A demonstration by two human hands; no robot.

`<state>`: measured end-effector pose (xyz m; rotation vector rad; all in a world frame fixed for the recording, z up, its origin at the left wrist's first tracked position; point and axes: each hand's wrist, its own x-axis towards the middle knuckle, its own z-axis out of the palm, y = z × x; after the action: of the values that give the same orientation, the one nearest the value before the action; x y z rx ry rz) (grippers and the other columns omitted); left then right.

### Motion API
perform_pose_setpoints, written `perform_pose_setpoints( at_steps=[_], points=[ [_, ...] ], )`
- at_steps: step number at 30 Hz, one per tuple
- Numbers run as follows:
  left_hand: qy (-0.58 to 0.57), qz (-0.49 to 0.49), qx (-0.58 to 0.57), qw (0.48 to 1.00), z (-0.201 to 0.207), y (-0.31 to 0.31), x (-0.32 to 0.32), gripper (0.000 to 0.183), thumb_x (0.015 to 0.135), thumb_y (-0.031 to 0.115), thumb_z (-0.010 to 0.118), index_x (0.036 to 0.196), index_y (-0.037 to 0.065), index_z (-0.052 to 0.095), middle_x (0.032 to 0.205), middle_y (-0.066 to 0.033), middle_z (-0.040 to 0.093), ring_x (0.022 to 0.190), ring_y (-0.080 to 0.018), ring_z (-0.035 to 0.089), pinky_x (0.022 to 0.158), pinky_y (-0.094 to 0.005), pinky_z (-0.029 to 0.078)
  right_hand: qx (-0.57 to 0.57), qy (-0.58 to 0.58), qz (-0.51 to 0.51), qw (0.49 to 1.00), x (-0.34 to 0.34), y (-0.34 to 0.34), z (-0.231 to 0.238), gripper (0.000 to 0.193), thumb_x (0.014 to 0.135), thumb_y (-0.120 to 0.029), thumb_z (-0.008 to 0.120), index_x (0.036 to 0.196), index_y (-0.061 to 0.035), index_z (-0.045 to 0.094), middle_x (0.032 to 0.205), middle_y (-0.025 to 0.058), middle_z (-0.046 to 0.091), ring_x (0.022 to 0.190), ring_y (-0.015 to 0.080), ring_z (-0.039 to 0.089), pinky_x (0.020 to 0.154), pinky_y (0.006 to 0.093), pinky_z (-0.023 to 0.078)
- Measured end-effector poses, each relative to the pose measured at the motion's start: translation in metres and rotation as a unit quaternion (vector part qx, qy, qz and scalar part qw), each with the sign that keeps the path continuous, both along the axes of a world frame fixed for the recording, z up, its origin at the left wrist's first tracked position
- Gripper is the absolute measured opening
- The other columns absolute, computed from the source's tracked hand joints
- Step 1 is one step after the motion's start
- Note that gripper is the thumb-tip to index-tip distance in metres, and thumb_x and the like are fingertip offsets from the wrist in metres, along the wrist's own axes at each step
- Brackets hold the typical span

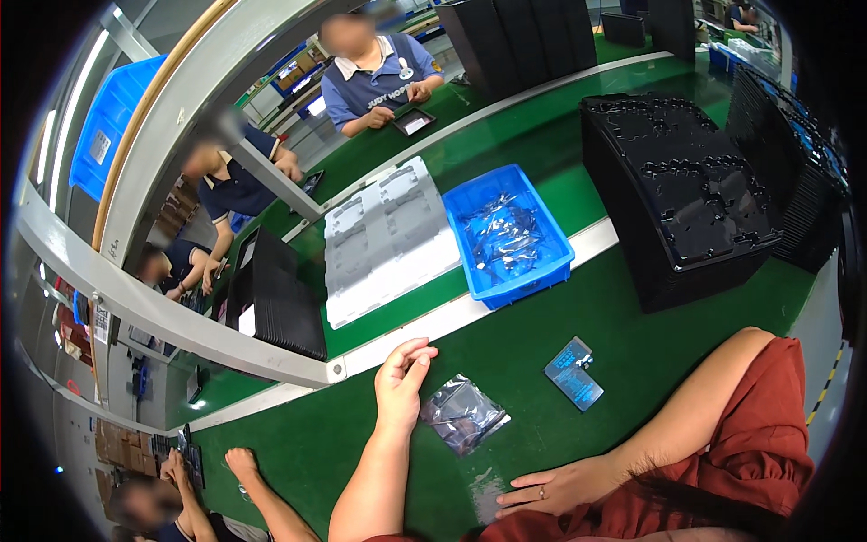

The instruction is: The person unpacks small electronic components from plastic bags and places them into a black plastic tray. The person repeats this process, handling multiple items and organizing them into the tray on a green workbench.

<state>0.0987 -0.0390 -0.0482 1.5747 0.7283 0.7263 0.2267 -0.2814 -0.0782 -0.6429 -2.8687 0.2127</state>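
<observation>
**A:** What does the view from the head camera show?

**B:** A green tabletop [578, 334] on a factory line, seen from above. The person's left hand [400, 379] rests on it with fingertips pinched together, perhaps around something very small; the view is too coarse to tell. Just beside that hand, to its right, lies a silvery anti-static bag [463, 414], flat and apart from the fingers. The right hand [551, 492] lies palm down and spread near the lower edge, holding nothing, next to a small clear scrap of film [488, 495].

**A:** How far along does the work look?

**B:** Early in a cycle, I'd judge. One small blue-grey part [574, 372] sits on its own, near the bag but not touching it, and not inside it. Beyond a white strip, a blue bin [553, 237] holds a heap of similar shiny bags, so many pieces wait or are already packed; which, I can't say.

**A:** Anything else around?

**B:** A white moulded tray [388, 239] left of the bin, tall stacks of black trays [686, 190] to the right, and other workers seated across the line.
</observation>
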Motion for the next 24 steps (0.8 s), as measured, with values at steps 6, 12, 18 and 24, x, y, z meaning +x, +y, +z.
perform_pose_setpoints(
  at_steps=[6,12,18,24],
  points=[
    [0.0,-0.004,0.002,1.0,0.001,0.0,0.001,0.027,0.088,0.008,0.06,0.113,0.0,0.058,0.101,-0.009,0.065,0.099,-0.0153,0.059,0.092,-0.0297,0.042,0.038,0.105,-0.032,0.993,-0.003,-0.001,-0.009,0.039,0.086,-0.026,0.048,0.108,0.0019,0.062,0.142,0.0116,0.04,0.139,0.0256,0.023,0.115,0.0392,0.019],
    [-0.008,-0.004,0.005,1.0,-0.001,0.0,-0.003,0.027,0.088,0.006,0.06,0.114,-0.001,0.058,0.102,-0.0099,0.065,0.099,-0.0156,0.06,0.092,-0.03,0.043,-0.058,-0.122,0.024,0.991,0.001,0.005,0.022,0.077,0.082,-0.035,0.056,0.137,0.0107,0.027,0.155,0.0096,0.013,0.143,0.0238,0.013,0.116,0.0394,0.017],
    [-0.012,-0.007,0.003,1.0,-0.002,0.0,-0.002,0.027,0.088,0.005,0.06,0.114,-0.001,0.058,0.102,-0.0101,0.065,0.099,-0.0158,0.06,0.092,-0.0302,0.043,0.054,0.149,-0.021,0.987,-0.004,0.002,-0.013,0.042,0.091,-0.036,0.044,0.094,-0.0002,0.066,0.144,0.0133,0.037,0.14,0.029,0.021,0.114,0.0427,0.02],
    [-0.021,-0.008,0.004,1.0,-0.003,0.001,-0.002,0.027,0.088,0.005,0.06,0.114,-0.001,0.058,0.102,-0.0101,0.065,0.099,-0.0159,0.06,0.092,-0.03,0.043,-0.021,0.064,0.005,0.998,-0.001,-0.001,-0.006,0.037,0.089,-0.035,0.046,0.084,-0.0041,0.066,0.146,0.0133,0.034,0.141,0.0296,0.018,0.115,0.0437,0.017]
  ],
)
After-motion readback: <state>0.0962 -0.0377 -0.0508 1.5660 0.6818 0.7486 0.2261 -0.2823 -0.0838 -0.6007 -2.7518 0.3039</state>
